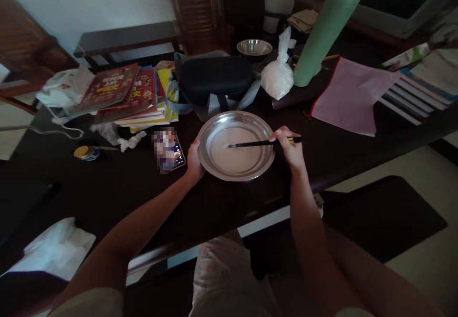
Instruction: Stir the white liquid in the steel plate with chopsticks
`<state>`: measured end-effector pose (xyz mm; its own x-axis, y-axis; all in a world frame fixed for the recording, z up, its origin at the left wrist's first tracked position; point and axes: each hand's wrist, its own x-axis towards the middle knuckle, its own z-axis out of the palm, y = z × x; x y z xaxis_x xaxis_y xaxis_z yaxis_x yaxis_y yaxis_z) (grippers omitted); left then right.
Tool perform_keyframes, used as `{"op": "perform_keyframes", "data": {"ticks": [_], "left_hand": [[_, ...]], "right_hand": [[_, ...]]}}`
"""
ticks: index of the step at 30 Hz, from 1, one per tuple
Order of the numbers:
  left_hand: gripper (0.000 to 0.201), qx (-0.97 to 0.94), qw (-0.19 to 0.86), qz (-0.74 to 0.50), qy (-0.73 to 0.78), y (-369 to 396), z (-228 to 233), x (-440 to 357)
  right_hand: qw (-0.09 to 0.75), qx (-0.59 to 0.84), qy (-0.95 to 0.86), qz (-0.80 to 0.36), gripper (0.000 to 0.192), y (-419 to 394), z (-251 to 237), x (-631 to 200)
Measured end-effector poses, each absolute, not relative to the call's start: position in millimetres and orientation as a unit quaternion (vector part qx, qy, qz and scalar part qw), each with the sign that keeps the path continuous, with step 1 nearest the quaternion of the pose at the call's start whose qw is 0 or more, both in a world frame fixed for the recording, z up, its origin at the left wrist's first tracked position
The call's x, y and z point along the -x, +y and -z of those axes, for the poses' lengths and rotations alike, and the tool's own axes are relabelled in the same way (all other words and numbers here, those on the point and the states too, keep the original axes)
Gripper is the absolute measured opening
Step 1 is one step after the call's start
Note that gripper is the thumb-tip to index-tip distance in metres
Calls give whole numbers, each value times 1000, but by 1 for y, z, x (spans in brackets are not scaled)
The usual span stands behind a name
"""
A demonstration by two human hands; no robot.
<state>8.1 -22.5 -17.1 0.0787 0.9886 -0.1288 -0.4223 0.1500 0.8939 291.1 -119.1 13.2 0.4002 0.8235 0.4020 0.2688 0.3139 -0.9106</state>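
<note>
In the head view, the person's left hand (195,161) is clasped on the left rim of a metal bowl (229,120), which rests on the dark table (222,202) near its close edge. The bowl contains a pale, cloudy liquid (236,160). The right hand (291,149), at the bowl's right side, has its fingers closed around dark chopsticks (255,143), whose tips dip into the liquid near the middle.

Just left of the left hand lies a lit phone (168,150), its screen partly blurred. Farther left sit a small gold-lidded jar (86,153) and, beyond it, a stack of books (118,88). On the far side of the bowl is a black case (216,76); to its right stand a knotted bag of white powder (277,79) and a tall green bottle (324,38). A pink pouch (348,97) lies farther right.
</note>
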Motion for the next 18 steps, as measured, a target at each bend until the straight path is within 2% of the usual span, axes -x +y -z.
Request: {"op": "perform_keyframes", "data": {"ticks": [6, 10, 14, 18], "left_hand": [[19, -332, 644, -556, 407, -21, 22, -7], [21, -340, 646, -558, 395, -20, 22, -7], [23, -349, 646, -551, 396, -20, 21, -7], [23, -348, 654, -548, 389, -20, 21, -6]], "right_hand": [[633, 541, -498, -241, 57, -119, -12, -291], [645, 549, -491, -203, 60, -118, -14, -290], [639, 542, -492, -238, 59, -119, -14, -290], [645, 546, -493, -208, 57, -119, -13, -291]]}}
